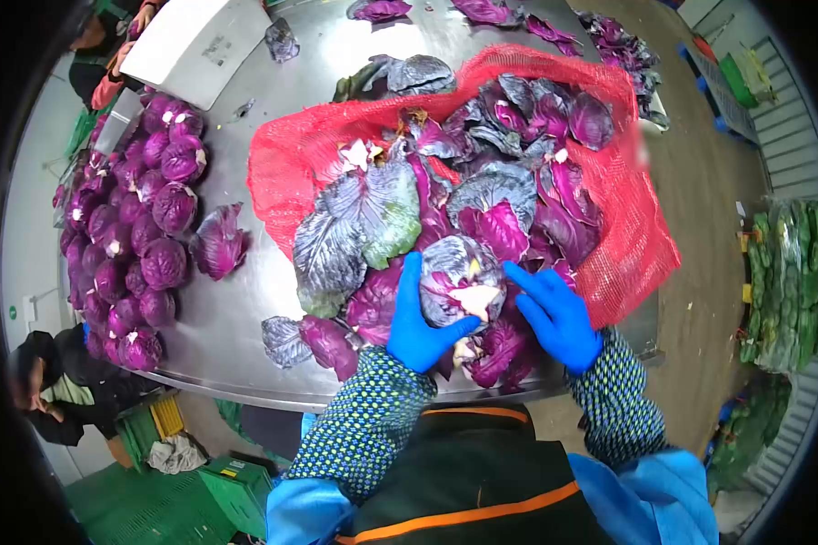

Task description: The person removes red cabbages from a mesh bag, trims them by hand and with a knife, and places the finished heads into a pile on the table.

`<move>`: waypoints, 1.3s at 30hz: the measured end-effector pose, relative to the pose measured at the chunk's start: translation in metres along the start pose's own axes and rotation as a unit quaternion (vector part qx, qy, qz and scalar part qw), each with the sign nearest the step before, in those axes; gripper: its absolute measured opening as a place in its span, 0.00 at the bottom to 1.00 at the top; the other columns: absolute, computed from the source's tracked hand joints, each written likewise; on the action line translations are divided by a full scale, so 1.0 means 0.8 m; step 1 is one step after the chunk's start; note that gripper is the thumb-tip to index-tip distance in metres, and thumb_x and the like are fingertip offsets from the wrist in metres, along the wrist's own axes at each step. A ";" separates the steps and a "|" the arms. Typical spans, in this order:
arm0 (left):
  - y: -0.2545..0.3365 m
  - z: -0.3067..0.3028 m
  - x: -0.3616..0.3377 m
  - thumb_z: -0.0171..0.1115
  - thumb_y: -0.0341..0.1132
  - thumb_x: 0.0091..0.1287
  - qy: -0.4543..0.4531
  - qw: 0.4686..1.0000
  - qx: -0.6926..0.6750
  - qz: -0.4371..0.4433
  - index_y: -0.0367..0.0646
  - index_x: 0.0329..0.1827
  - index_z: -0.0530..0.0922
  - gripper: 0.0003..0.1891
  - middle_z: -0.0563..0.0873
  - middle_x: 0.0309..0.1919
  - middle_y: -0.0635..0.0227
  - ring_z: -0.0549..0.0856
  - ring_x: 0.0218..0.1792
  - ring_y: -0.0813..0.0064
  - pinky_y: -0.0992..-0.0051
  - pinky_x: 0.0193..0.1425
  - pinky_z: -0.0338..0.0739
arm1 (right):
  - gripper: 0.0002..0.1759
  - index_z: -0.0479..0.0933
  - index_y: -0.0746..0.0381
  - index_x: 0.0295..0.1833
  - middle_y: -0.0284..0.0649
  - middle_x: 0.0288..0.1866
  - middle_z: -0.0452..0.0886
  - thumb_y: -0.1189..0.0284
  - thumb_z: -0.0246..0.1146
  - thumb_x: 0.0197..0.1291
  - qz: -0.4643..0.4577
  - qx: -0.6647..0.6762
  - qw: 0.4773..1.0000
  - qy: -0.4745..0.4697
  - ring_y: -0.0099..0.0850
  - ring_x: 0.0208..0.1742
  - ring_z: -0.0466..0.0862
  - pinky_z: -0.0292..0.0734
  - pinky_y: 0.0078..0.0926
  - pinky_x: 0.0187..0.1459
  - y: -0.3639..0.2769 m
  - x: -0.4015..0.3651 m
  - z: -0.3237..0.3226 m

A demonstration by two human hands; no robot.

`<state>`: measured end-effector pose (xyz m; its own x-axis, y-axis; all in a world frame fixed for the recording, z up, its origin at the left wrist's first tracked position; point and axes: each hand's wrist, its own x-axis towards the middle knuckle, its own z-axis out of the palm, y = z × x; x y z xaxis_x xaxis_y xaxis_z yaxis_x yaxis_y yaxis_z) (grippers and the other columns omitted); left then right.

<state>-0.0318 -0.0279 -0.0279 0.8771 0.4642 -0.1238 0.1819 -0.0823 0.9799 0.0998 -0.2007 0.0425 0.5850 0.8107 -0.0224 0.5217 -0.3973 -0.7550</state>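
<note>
A red cabbage point(452, 271) with dull outer leaves and a pale cut stem end faces up in front of me. My left hand point(422, 320), in a blue glove, grips its left side, the thumb along the lower edge by the stem. At the cabbage's right edge, my right hand point(558, 318), gloved too, has its fingers stretched out and apart, fingertips close to the leaves. Beneath and around lie loose purple cabbage leaves point(568, 218) heaped on a red mesh sack point(632, 245). Large grey-green outer leaves point(359, 213) spread on the left of the heap.
A pile of trimmed red cabbages point(145, 218) covers the left of the steel table point(245, 327). Behind it stands a white crate point(195, 45). People work at the far left. Green crates point(234, 490) are on the floor; bagged green produce point(784, 282) stands at right.
</note>
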 end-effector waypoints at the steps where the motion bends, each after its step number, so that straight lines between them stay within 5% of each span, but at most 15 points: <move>1: 0.006 -0.001 0.003 0.77 0.28 0.45 -0.007 0.999 -0.040 -0.027 0.34 0.73 0.40 0.58 0.65 0.64 0.51 0.71 0.62 0.64 0.66 0.66 0.67 | 0.27 0.64 0.49 0.69 0.43 0.34 0.71 0.70 0.55 0.64 0.001 -0.002 1.000 0.000 0.35 0.35 0.76 0.74 0.31 0.37 -0.003 0.016 -0.006; 5: 0.016 -0.010 0.019 0.78 0.34 0.45 -0.052 0.999 0.014 0.007 0.34 0.73 0.41 0.59 0.59 0.68 0.48 0.63 0.67 0.61 0.63 0.70 0.59 | 0.24 0.64 0.46 0.68 0.48 0.45 0.76 0.62 0.52 0.67 0.004 -0.156 0.971 -0.182 0.45 0.43 0.79 0.76 0.37 0.44 0.008 0.099 -0.007; 7: 0.007 -0.006 0.012 0.79 0.41 0.43 -0.054 0.989 0.118 0.073 0.33 0.73 0.44 0.60 0.52 0.70 0.44 0.54 0.72 0.55 0.60 0.73 0.50 | 0.26 0.63 0.49 0.69 0.49 0.56 0.75 0.60 0.54 0.66 0.040 -0.121 0.979 -0.161 0.44 0.53 0.79 0.74 0.36 0.52 0.049 0.152 -0.016; 13: 0.029 0.011 -0.029 0.77 0.44 0.41 -0.012 0.948 0.277 0.153 0.35 0.70 0.55 0.54 0.57 0.67 0.41 0.58 0.68 0.43 0.49 0.69 0.54 | 0.24 0.71 0.56 0.62 0.47 0.54 0.79 0.65 0.61 0.59 0.067 0.171 0.982 -0.042 0.36 0.53 0.80 0.73 0.30 0.55 0.069 0.124 0.048; 15: 0.055 0.003 -0.037 0.73 0.45 0.39 -0.150 0.868 0.367 0.300 0.57 0.67 0.65 0.45 0.60 0.68 0.57 0.62 0.66 0.47 0.42 0.63 0.61 | 0.23 0.72 0.57 0.60 0.44 0.53 0.79 0.71 0.60 0.57 -0.040 0.207 0.975 -0.072 0.34 0.54 0.80 0.73 0.29 0.55 0.032 0.125 0.047; 17: 0.036 0.028 -0.018 0.71 0.47 0.40 -0.151 0.725 0.521 0.424 0.66 0.66 0.65 0.43 0.61 0.69 0.66 0.62 0.66 0.49 0.43 0.61 0.62 | 0.24 0.70 0.57 0.61 0.45 0.53 0.79 0.70 0.61 0.57 -0.127 0.202 0.970 -0.039 0.34 0.55 0.79 0.72 0.30 0.56 -0.017 0.153 0.046; 19: 0.050 0.005 0.022 0.71 0.49 0.43 -0.270 0.792 0.438 0.329 0.64 0.65 0.67 0.41 0.64 0.67 0.65 0.64 0.65 0.49 0.46 0.61 0.65 | 0.26 0.68 0.57 0.63 0.47 0.54 0.77 0.67 0.62 0.58 -0.089 0.240 0.965 0.062 0.35 0.55 0.78 0.72 0.31 0.56 -0.029 0.202 0.041; 21: 0.051 -0.004 0.019 0.72 0.49 0.43 -0.216 0.860 0.396 0.240 0.61 0.63 0.70 0.38 0.66 0.64 0.57 0.66 0.63 0.47 0.50 0.62 0.66 | 0.25 0.68 0.62 0.61 0.45 0.47 0.79 0.67 0.61 0.60 -0.043 0.264 0.956 0.118 0.33 0.47 0.79 0.74 0.30 0.50 -0.013 0.193 0.004; 24: 0.047 -0.021 -0.036 0.75 0.45 0.43 -0.067 0.927 0.327 0.173 0.51 0.57 0.74 0.35 0.71 0.57 0.53 0.70 0.58 0.48 0.54 0.57 0.70 | 0.19 0.71 0.64 0.57 0.40 0.41 0.79 0.66 0.58 0.64 0.258 0.262 0.930 0.022 0.22 0.42 0.78 0.74 0.22 0.44 -0.002 0.084 -0.033; 25: 0.047 -0.026 -0.058 0.75 0.45 0.44 -0.061 0.952 0.273 0.126 0.51 0.56 0.75 0.33 0.72 0.55 0.55 0.71 0.57 0.49 0.54 0.57 0.70 | 0.19 0.71 0.65 0.57 0.41 0.44 0.79 0.67 0.58 0.64 0.226 0.250 0.941 0.025 0.22 0.45 0.77 0.73 0.23 0.48 0.024 0.043 -0.004; 27: 0.033 -0.028 -0.082 0.75 0.45 0.45 -0.163 0.923 0.307 0.162 0.50 0.51 0.78 0.28 0.74 0.53 0.58 0.71 0.56 0.51 0.55 0.59 0.68 | 0.25 0.67 0.65 0.64 0.41 0.56 0.75 0.71 0.60 0.62 0.168 0.219 0.960 0.036 0.23 0.56 0.74 0.68 0.24 0.58 0.037 -0.034 0.062; 29: 0.061 -0.030 -0.052 0.75 0.45 0.42 -0.072 0.837 0.438 0.318 0.47 0.59 0.74 0.37 0.70 0.61 0.55 0.66 0.63 0.50 0.54 0.65 0.62 | 0.27 0.65 0.65 0.66 0.41 0.59 0.74 0.73 0.60 0.61 0.218 0.342 0.909 0.100 0.26 0.60 0.73 0.67 0.25 0.60 0.040 -0.050 0.089; 33: 0.047 -0.029 0.028 0.77 0.47 0.38 -0.179 0.934 0.274 0.144 0.52 0.71 0.59 0.52 0.60 0.68 0.48 0.60 0.67 0.43 0.50 0.66 0.60 | 0.28 0.63 0.67 0.66 0.41 0.60 0.74 0.74 0.59 0.61 0.271 0.348 0.897 -0.019 0.26 0.62 0.71 0.66 0.25 0.61 0.030 -0.032 0.048; 37: 0.062 -0.049 -0.005 0.78 0.49 0.36 -0.137 0.956 0.246 0.085 0.50 0.71 0.60 0.54 0.71 0.54 0.48 0.71 0.55 0.49 0.58 0.60 0.66 | 0.29 0.60 0.65 0.69 0.41 0.61 0.73 0.76 0.57 0.63 0.210 0.418 0.884 0.021 0.25 0.61 0.71 0.67 0.23 0.59 0.022 -0.032 0.066; 39: 0.082 -0.034 -0.037 0.78 0.50 0.36 -0.203 0.905 0.374 -0.012 0.48 0.68 0.65 0.51 0.71 0.48 0.51 0.72 0.52 0.50 0.59 0.58 0.67 | 0.28 0.59 0.66 0.69 0.42 0.61 0.72 0.76 0.56 0.64 0.218 0.402 0.889 0.002 0.27 0.63 0.70 0.66 0.23 0.61 0.015 -0.041 0.074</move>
<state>-0.0576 -0.0230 0.0442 0.9327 0.1236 -0.3389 0.3191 -0.7211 0.6150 0.0498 -0.2069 -0.0045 0.6260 0.6528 -0.4266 -0.3675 -0.2355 -0.8997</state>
